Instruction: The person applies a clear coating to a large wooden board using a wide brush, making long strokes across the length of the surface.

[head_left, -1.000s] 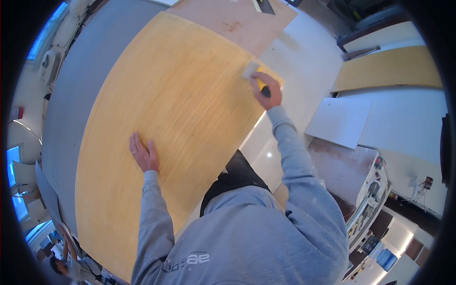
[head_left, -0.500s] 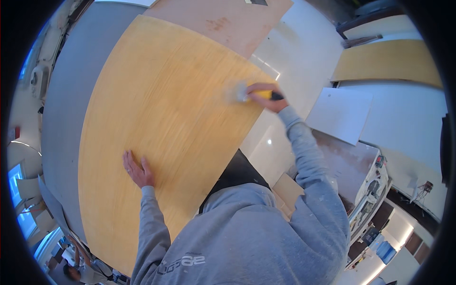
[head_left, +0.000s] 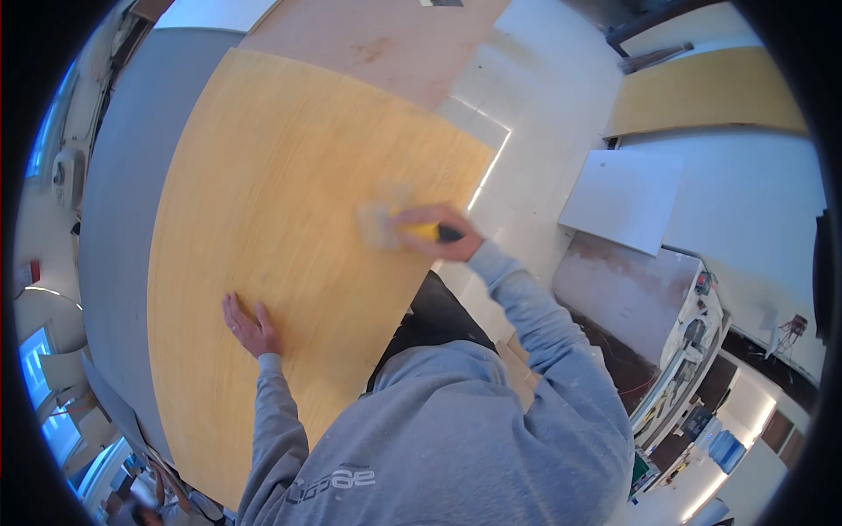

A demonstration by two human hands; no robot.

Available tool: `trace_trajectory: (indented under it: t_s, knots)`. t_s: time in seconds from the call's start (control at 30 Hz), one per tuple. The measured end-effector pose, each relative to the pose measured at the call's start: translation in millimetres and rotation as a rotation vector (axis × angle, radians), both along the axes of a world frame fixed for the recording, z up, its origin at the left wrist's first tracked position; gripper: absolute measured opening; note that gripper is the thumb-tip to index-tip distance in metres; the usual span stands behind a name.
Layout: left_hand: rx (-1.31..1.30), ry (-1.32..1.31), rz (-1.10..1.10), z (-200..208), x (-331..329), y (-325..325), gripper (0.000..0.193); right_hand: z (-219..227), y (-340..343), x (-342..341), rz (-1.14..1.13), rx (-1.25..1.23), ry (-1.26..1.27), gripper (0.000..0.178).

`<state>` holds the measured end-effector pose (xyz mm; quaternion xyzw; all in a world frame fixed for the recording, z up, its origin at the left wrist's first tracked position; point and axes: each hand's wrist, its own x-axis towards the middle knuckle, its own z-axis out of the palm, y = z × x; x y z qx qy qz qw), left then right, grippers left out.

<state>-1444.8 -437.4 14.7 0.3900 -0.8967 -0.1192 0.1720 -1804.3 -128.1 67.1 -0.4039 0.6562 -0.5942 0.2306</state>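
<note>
Beneath my hands lies a large yellow-toned wooden panel (head_left: 289, 210) with fine streaks of grain. My left hand (head_left: 252, 326) rests flat on its left-middle part, fingers stretched out. Closer to the right edge, my right hand (head_left: 441, 233) is closed round a tool with a yellow-and-black handle (head_left: 423, 231). The tool's wide, pale head (head_left: 377, 226) is over the panel, smeared by motion, so its exact kind and whether it touches the wood cannot be told.
A grey sheet (head_left: 123, 219) lies along the left and a pinkish-brown board (head_left: 377, 48) beyond the panel. To the right are a white board (head_left: 623, 197), another yellowish panel (head_left: 710, 92) and a bench with tools (head_left: 697, 342). Another person (head_left: 149, 504) is at the lower left.
My right hand has swept the tool left and nearer to me across the panel. My left hand stays flat in about the same place. The view has shifted slightly.
</note>
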Motion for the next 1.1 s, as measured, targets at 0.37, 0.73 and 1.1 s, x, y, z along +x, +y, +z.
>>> trace_trajectory:
  t_s: [0.37, 0.73, 1.1]
  knots:
    - [-0.013, 0.008, -0.002, -2, 2, 1, 0.060, -7, 119, -167, -0.611, 0.298, 0.385, 0.013]
    - [-0.076, -0.276, 0.021, -23, 29, 24, 0.062, -30, 53, -10, 0.228, 0.210, -0.136, 0.019]
    - [0.128, -0.355, 0.040, -1, 196, 202, 0.063, -1, 153, -172, -0.832, 0.388, 0.583, 0.019]
